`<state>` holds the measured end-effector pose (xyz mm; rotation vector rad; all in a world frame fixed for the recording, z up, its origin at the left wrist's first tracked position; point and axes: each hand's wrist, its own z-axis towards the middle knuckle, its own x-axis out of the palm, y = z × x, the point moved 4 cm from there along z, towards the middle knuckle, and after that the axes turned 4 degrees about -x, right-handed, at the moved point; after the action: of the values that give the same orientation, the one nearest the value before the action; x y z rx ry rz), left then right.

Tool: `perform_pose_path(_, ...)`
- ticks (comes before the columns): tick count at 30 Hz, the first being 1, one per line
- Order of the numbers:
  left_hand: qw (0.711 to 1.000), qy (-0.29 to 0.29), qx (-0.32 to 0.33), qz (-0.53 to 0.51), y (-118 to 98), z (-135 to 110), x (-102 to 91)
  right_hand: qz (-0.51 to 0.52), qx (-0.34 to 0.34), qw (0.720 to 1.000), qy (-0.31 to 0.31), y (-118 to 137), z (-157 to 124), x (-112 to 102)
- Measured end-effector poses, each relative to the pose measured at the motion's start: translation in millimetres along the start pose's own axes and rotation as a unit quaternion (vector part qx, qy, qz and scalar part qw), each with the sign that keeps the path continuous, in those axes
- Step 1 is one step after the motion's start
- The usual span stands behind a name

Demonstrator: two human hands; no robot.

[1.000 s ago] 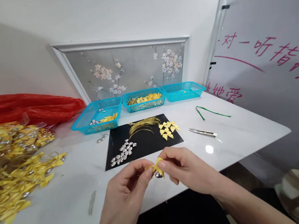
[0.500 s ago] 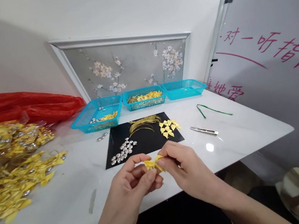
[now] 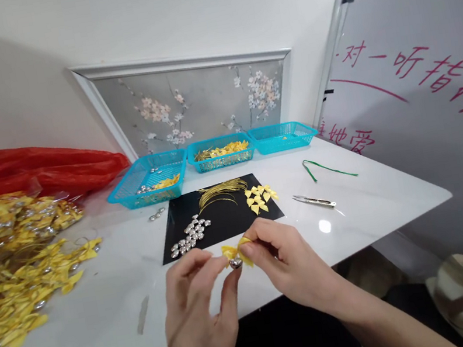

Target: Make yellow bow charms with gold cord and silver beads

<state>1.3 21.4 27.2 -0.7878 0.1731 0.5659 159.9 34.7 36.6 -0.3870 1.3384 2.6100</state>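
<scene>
In front of the black mat, my right hand [image 3: 284, 262] is closed, its thumb and index finger pinching a yellow ribbon-like piece [image 3: 229, 251] with leaf-shaped ends. A shiny silver bead [image 3: 236, 263] hangs at the middle of this piece. From the other side, my left hand [image 3: 201, 309] meets it, a fingertip against the left yellow end and the thumb under the bead. On the black mat [image 3: 230, 221] lie loose silver beads [image 3: 191, 236], a bundle of thin gold stems [image 3: 223, 189] and folded yellow leaf pieces [image 3: 260, 197].
Three blue baskets [image 3: 153, 195] stand along the wall, two with yellow pieces. Small scissors-like snips [image 3: 314, 201] and a green tie [image 3: 331, 170] lie at right. A heap of yellow beaded strands [image 3: 24, 291] and a red bag [image 3: 35, 168] cover the left side.
My left hand has turned, its fingers lifting up and over and its thumb moving below. The silver bead now shows under the yellow piece. My right hand keeps its pinch.
</scene>
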Motion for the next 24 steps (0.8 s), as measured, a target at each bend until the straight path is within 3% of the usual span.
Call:
perform_pose_path(3,1.000,0.014,-0.004,-0.024,-2,-1,2.5,0.001,-0.005,1.000,0.003,1,0,2)
perform_pose_path(7,0.991,0.054,-0.105,-0.064,4,2,6.4,-0.014,-0.037,0.999,-0.008,0,0,3)
perform_pose_path(9,0.973,0.093,-0.181,-0.109,9,2,9.7,-0.027,-0.058,0.998,-0.018,-1,0,4)
perform_pose_path(13,0.907,0.154,-0.319,-0.229,11,0,15.6,-0.031,-0.077,0.996,-0.033,-3,-2,5)
perform_pose_path(17,0.781,0.157,-0.460,-0.393,4,-5,19.5,-0.021,-0.088,0.995,-0.038,-1,-2,5)
perform_pose_path(18,0.765,0.156,-0.471,-0.411,2,-6,19.7,-0.018,-0.089,0.995,-0.038,-1,-2,4)
perform_pose_path(20,0.778,0.151,-0.457,-0.405,0,-7,18.4,-0.015,-0.085,0.995,-0.039,0,-1,4)
perform_pose_path(24,0.838,0.115,-0.409,-0.341,3,-9,16.0,-0.020,-0.084,0.996,-0.037,2,-2,3)
